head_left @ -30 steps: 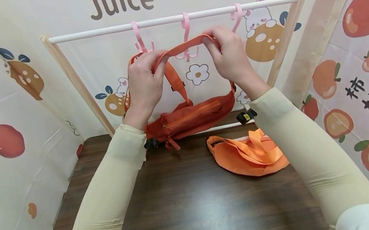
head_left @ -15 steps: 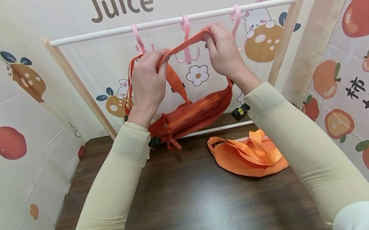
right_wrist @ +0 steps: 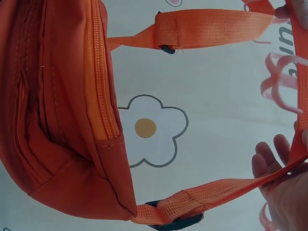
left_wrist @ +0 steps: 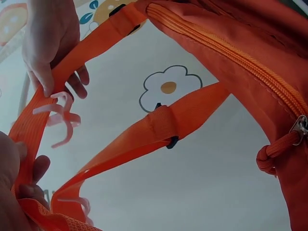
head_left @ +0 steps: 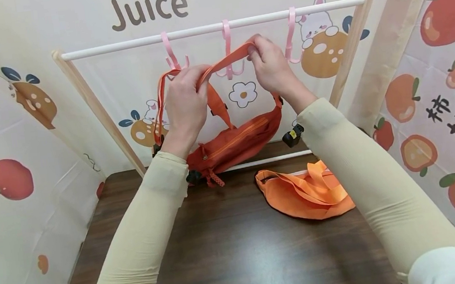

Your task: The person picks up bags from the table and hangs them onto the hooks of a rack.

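A rust-red waist bag point(head_left: 236, 143) with an orange zipper hangs tilted in front of the rack, its right end higher. Between my hands runs its orange strap point(head_left: 231, 59), level with the lower part of the middle pink hook point(head_left: 226, 43). My left hand point(head_left: 186, 100) pinches the strap near the left pink hook point(head_left: 169, 50); my right hand point(head_left: 273, 69) grips it farther right. In the left wrist view, another strap section with a black slider point(left_wrist: 166, 125) slopes to the bag. Whether any strap rests on the left hook, I cannot tell.
The white rail point(head_left: 264, 18) sits on a wooden frame, with a third pink hook point(head_left: 291, 36) at right. A bright orange waist bag point(head_left: 297, 195) lies on the dark table point(head_left: 240, 253), partly behind my right sleeve. A black buckle point(head_left: 293, 135) dangles beside that sleeve.
My left hand has shifted slightly right and my right hand slightly left. The rust-red bag's right end has moved a little left and its tilt has grown. The other bag stays put.
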A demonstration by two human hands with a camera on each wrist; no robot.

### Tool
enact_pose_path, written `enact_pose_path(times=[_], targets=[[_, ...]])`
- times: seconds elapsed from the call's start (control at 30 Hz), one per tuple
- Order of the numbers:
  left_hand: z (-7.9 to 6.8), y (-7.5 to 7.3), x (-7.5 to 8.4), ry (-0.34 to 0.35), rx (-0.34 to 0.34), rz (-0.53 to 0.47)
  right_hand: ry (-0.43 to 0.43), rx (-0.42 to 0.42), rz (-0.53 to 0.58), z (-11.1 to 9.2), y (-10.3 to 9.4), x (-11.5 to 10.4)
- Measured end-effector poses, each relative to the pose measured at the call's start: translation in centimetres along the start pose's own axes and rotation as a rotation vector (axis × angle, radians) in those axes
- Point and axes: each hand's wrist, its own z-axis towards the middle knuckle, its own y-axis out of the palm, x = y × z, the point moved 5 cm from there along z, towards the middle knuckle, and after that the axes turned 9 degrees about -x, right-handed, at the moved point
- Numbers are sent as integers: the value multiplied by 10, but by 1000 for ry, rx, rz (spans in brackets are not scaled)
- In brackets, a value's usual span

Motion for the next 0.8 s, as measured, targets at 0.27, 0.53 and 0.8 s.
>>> enact_pose_path(times=[0.27, 0.53, 0.8], targets=[[1, 4, -8, -38, -16, -8, 45, -33, -10, 3, 9, 6], [2, 10, -18, -102, -40, -36, 55, -54, -10, 4, 16, 11], [-1, 14, -24, -121, -28, -72, 48, -63, 10, 3, 21, 15]])
